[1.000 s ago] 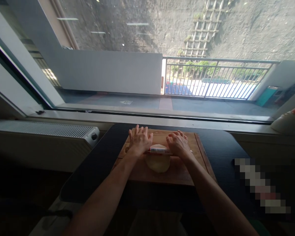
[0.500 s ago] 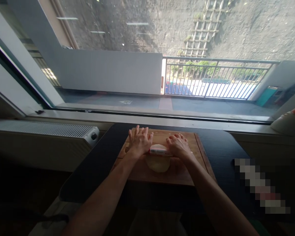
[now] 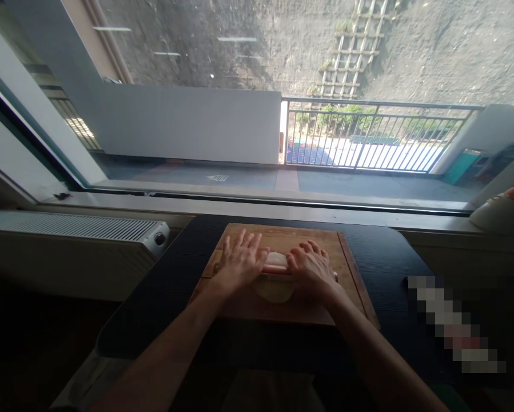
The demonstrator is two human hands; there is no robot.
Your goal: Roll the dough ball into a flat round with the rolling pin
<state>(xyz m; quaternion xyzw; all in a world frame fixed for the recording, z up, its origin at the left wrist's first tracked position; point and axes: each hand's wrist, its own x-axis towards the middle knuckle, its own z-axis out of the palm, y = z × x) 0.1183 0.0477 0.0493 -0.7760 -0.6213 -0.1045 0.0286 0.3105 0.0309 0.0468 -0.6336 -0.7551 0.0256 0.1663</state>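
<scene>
A rolling pin (image 3: pixel 276 269) lies crosswise over a flat, round piece of pale dough (image 3: pixel 274 293); a reddish band shows on the pin. Both lie on a wooden cutting board (image 3: pixel 282 316). Over the pin's left part rests my left hand (image 3: pixel 242 258), its fingers stretched out and spread. My right hand (image 3: pixel 311 263) lies over the right part, fingers slightly bent and apart, not wrapped round the pin. The palms hide most of the pin; small bits of its ends show outside each hand. Dough is visible on both the far and near side of the pin.
The board is on a black table (image 3: pixel 154 309) against a window sill (image 3: pixel 308 216). To the left stands a white radiator (image 3: pixel 89 234). A pale rounded object (image 3: pixel 499 214) sits on the sill at right. A pixelated patch covers something on the table's right side.
Both hands have shifted slightly toward me with the rolling pin. The pin has turned: its white printed label faced up before, and a reddish band shows now.
</scene>
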